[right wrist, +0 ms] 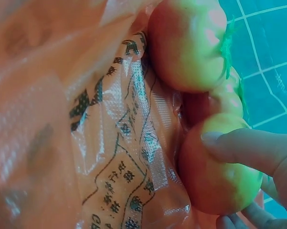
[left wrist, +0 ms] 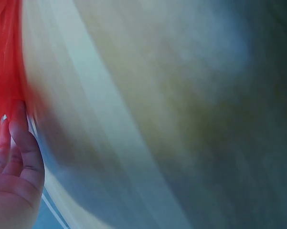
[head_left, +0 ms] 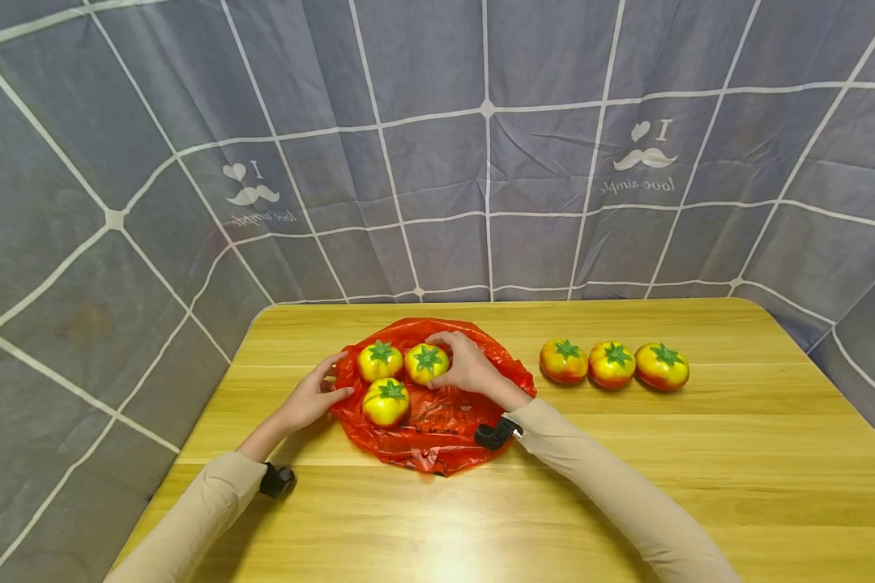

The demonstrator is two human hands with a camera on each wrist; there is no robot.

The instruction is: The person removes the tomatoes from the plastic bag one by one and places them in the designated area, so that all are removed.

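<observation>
A red plastic bag (head_left: 445, 445) lies spread on the table, with three yellow-red tomatoes with green star-shaped tops on it. My right hand (head_left: 470, 368) holds the tomato (head_left: 426, 363) on the right of this group, its thumb on one side and fingers on the other. Beside it sit the back-left tomato (head_left: 379, 360) and the front tomato (head_left: 385, 403). At the bag's left edge is my left hand (head_left: 309, 399), thumb and fingers apart. In the left wrist view its fingertips (left wrist: 19, 112) touch the red plastic.
Three more tomatoes stand in a row to the right of the bag: a left one (head_left: 563, 362), a middle one (head_left: 612, 365) and a right one (head_left: 662, 368). A grey curtain (head_left: 539, 162) with white lines hangs behind the wooden table (head_left: 379, 518).
</observation>
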